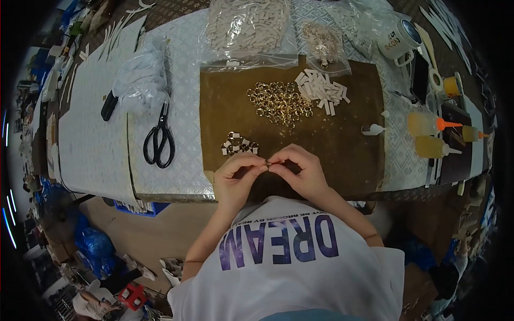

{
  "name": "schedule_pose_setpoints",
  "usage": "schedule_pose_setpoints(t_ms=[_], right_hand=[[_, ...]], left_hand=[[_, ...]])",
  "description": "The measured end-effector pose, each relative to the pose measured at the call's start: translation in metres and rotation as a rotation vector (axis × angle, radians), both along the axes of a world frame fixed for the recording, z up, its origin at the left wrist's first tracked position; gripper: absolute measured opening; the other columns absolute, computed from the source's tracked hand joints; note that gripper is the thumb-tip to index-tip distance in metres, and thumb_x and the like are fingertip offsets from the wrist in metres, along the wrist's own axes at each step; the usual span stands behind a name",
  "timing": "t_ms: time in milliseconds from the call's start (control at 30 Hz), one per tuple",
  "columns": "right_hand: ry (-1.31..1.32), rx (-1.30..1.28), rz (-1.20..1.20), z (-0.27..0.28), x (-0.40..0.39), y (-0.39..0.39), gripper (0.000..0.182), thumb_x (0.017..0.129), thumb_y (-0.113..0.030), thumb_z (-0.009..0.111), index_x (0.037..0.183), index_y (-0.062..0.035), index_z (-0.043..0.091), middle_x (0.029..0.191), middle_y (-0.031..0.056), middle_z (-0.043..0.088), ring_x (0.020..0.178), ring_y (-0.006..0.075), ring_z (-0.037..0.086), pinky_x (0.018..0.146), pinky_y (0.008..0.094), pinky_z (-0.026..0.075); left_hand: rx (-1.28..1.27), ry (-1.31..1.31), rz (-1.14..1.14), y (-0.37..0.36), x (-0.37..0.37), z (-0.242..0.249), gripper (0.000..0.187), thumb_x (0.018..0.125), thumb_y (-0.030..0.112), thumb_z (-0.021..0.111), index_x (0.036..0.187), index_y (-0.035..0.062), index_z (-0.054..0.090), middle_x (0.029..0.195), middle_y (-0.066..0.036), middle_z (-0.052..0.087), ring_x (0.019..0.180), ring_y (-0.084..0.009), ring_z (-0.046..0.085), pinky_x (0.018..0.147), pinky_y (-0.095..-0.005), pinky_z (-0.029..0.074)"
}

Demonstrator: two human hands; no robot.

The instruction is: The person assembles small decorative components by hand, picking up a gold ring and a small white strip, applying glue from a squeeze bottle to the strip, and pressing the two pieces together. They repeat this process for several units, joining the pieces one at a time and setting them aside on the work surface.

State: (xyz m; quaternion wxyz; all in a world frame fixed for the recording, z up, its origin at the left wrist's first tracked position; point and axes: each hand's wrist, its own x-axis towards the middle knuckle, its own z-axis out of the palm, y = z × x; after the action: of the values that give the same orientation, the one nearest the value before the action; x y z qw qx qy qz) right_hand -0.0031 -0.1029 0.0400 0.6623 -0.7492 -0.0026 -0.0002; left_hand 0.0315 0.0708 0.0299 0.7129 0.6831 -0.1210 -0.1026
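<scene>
Both hands meet at the front of the brown mat [342, 155], fingertips pinched together. My left hand [239, 174] and my right hand [301, 170] share a tiny item between them, mostly hidden by the fingers. Just beyond my left hand lies a small cluster of metal rings with pale strips attached [239, 145]. Farther back on the mat is a pile of gold-coloured metal rings [280, 102]. Beside it, to the right, short white strips [323, 90] lie loosely heaped.
Black scissors [159, 140] lie left of the mat. Clear bags of pale strips [249, 27] and of rings [323, 43] are at the back. Glue bottles [428, 146], a small white bottle [372, 129] and a mug [399, 40] are on the right. A person [96, 301] is at lower left.
</scene>
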Motion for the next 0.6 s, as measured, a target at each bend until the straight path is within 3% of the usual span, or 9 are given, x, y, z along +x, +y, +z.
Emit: schedule_pose_setpoints(t_ms=[33,233,333,433,467,567,600], right_hand=[[-0.009,-0.025,0.000,0.000,0.000,0.000,0.011,0.080,0.000,0.064,0.091,-0.0015,0.062,0.084,0.0062,0.058,0.075,0.0152,0.058,0.065,0.0249,0.047],[-0.077,-0.047,0.053,-0.008,0.004,0.002,0.008,0.083,0.000,0.060,0.091,-0.0014,0.061,0.083,0.0062,0.057,0.069,0.0132,0.058,0.062,0.0231,0.047],[0.075,0.098,-0.030,-0.017,0.006,0.008,0.011,0.085,0.001,0.057,0.095,-0.0014,0.062,0.083,0.0051,0.057,0.072,0.0122,0.059,0.065,0.0228,0.048],[0.094,0.109,-0.158,-0.016,0.010,0.001,0.014,0.087,0.000,0.055,0.100,-0.0003,0.062,0.086,0.0052,0.060,0.076,0.0119,0.061,0.068,0.0229,0.050],[0.127,0.189,-0.188,-0.017,0.011,-0.002,0.014,0.088,0.000,0.055,0.101,0.0003,0.062,0.087,0.0059,0.061,0.077,0.0123,0.062,0.069,0.0233,0.050],[0.197,0.376,-0.238,-0.024,0.011,-0.018,0.016,0.088,-0.001,0.056,0.104,0.0029,0.060,0.092,0.0099,0.064,0.079,0.0133,0.062,0.072,0.0252,0.052],[0.215,0.401,-0.248,-0.025,0.012,-0.022,0.016,0.088,-0.001,0.056,0.103,0.0027,0.060,0.091,0.0094,0.064,0.078,0.0132,0.062,0.072,0.0252,0.052]], left_hand=[[0.006,-0.034,-0.029,0.001,0.001,-0.001,0.013,0.078,-0.006,0.066,0.089,-0.0003,0.065,0.093,-0.006,0.064,0.085,-0.0104,0.059,0.075,-0.0223,0.048],[-0.155,0.464,-0.058,0.004,0.005,0.006,0.011,0.079,-0.005,0.065,0.088,0.0009,0.066,0.086,-0.006,0.065,0.078,-0.0105,0.060,0.071,-0.0232,0.049],[0.171,0.072,0.058,0.002,0.018,0.002,0.011,0.079,-0.001,0.066,0.089,0.0024,0.066,0.085,-0.005,0.066,0.076,-0.0101,0.061,0.067,-0.0219,0.048],[0.635,-0.281,0.139,0.005,0.044,0.010,0.011,0.078,0.003,0.065,0.088,0.0057,0.068,0.081,-0.005,0.065,0.079,-0.0207,0.056,0.067,-0.0292,0.046],[0.700,-0.226,0.108,0.006,0.049,0.015,0.010,0.078,0.004,0.064,0.087,0.0054,0.068,0.087,-0.006,0.064,0.082,-0.0239,0.053,0.071,-0.0316,0.046],[0.800,-0.584,0.092,0.002,0.065,0.009,0.011,0.078,0.006,0.064,0.089,0.0049,0.067,0.095,-0.008,0.062,0.085,-0.0245,0.054,0.071,-0.0317,0.046],[0.776,-0.566,0.075,-0.004,0.069,0.008,0.012,0.078,0.006,0.065,0.090,0.0047,0.067,0.096,-0.009,0.061,0.085,-0.0252,0.055,0.071,-0.0323,0.046]])
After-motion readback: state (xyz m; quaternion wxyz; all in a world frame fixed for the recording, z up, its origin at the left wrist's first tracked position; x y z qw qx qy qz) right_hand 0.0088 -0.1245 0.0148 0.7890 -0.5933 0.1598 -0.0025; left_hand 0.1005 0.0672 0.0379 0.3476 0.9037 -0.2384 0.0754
